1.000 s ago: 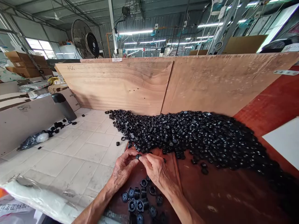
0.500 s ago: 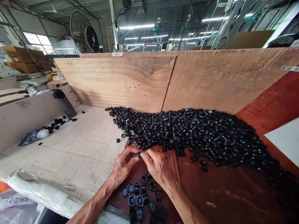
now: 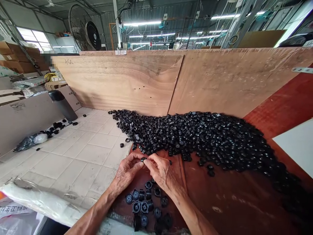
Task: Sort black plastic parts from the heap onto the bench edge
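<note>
My left hand (image 3: 129, 168) pinches a small round black plastic part (image 3: 143, 159) between thumb and fingers, over the reddish-brown board. From the other side my right hand (image 3: 158, 168) meets the same part, its thumb and fingertips closed at its edge. Fingers cover most of the part, so its exact shape is hidden. Below my hands several loose black ring-shaped plastic parts (image 3: 144, 207) lie scattered, some showing a spoked face. Beyond my fingers spreads a large heap of similar black parts (image 3: 195, 137).
A plywood panel (image 3: 122, 81) stands behind the heap. On the pale tiled surface (image 3: 97, 143) at left are a dark bottle (image 3: 64, 106), a plastic bag (image 3: 30, 142) and a few stray black pieces. White wrapped padding (image 3: 41, 199) runs along the near edge. A fan (image 3: 85, 31) stands behind.
The view has shifted slightly. Both hands stay together at the small part, which has turned a little between the fingertips.
</note>
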Demonstrator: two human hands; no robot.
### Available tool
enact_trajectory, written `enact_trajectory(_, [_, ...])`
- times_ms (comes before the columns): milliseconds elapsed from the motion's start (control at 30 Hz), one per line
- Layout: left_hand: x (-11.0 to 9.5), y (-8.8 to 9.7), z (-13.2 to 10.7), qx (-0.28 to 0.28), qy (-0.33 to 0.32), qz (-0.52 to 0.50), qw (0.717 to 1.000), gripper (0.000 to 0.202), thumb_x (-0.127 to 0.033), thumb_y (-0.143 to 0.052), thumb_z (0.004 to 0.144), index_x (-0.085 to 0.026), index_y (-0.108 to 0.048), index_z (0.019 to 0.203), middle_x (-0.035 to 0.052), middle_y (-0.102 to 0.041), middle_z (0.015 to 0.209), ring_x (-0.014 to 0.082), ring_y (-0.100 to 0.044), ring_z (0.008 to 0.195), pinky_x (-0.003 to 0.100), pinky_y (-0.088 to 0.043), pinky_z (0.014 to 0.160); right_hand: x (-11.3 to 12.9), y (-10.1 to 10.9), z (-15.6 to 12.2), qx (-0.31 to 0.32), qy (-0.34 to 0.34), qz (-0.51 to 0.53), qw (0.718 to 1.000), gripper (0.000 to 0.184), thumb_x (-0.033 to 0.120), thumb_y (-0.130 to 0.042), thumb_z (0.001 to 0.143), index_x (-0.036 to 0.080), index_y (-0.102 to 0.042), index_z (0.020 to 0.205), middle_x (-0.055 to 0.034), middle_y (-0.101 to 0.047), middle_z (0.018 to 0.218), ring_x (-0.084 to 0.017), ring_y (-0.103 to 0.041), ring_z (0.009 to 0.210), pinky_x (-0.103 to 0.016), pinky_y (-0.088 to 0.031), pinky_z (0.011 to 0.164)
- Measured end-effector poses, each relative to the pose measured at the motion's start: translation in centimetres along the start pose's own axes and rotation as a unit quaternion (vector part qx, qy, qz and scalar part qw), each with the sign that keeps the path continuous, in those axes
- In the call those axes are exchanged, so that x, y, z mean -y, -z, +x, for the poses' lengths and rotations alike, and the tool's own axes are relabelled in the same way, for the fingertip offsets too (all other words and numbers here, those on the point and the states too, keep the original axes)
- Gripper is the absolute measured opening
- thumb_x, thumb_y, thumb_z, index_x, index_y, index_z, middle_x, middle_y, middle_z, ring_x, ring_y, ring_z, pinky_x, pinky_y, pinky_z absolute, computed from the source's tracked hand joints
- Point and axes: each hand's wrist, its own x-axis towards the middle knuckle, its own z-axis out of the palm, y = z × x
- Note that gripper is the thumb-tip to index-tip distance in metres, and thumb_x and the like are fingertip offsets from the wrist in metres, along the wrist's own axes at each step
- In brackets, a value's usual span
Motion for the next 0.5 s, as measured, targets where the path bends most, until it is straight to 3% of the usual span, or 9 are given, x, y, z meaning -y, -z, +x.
enact_trajectory(133, [0.12,0.01,0.00,-0.006,-0.005,0.020,1.000,0.028,-0.037,-0.080,0.091,-0.016,-0.074,0.109,0.0093,-0.081,0.105,0.0236,-0.076,0.096,0.036,-0.061,0.088,0.10,0.21,0.01,-0.006,0.028,-0.004,1.000,0.015,0.030,-0.060,0.094,0.020,-0.070,0.099,-0.0059,-0.074,0.087,-0.019,-0.070,0.075,-0.028,-0.055,0.070])
enact_trajectory(267, [0.31,-0.16,0.15,-0.010,-0.038,0.072,0.997,0.027,-0.037,-0.082,0.090,-0.018,-0.076,0.106,0.0073,-0.080,0.106,0.0230,-0.075,0.099,0.037,-0.060,0.093,-0.16,0.11,0.07,0.013,-0.099,0.047,0.994,0.017,0.036,-0.059,0.094,0.021,-0.066,0.089,0.0013,-0.065,0.063,-0.016,-0.063,0.056,-0.025,-0.049,0.055])
enact_trajectory(333, [0.37,-0.26,0.22,-0.014,-0.053,0.094,0.994,0.025,-0.038,-0.081,0.090,-0.019,-0.076,0.106,0.0066,-0.079,0.106,0.0226,-0.074,0.099,0.036,-0.060,0.094,-0.28,-0.02,0.13,0.018,-0.149,0.091,0.984,0.016,0.036,-0.062,0.091,0.021,-0.066,0.091,0.0034,-0.064,0.062,-0.014,-0.062,0.052,-0.023,-0.048,0.051])
enact_trajectory(500, [0.48,-0.27,0.30,-0.001,-0.026,0.071,0.997,0.026,-0.036,-0.079,0.092,-0.018,-0.075,0.110,0.0070,-0.079,0.109,0.0233,-0.074,0.103,0.039,-0.059,0.097,-0.20,-0.10,0.18,0.008,-0.154,0.145,0.977,0.018,0.034,-0.067,0.083,0.020,-0.069,0.093,0.0013,-0.069,0.071,-0.014,-0.066,0.057,-0.023,-0.054,0.054])
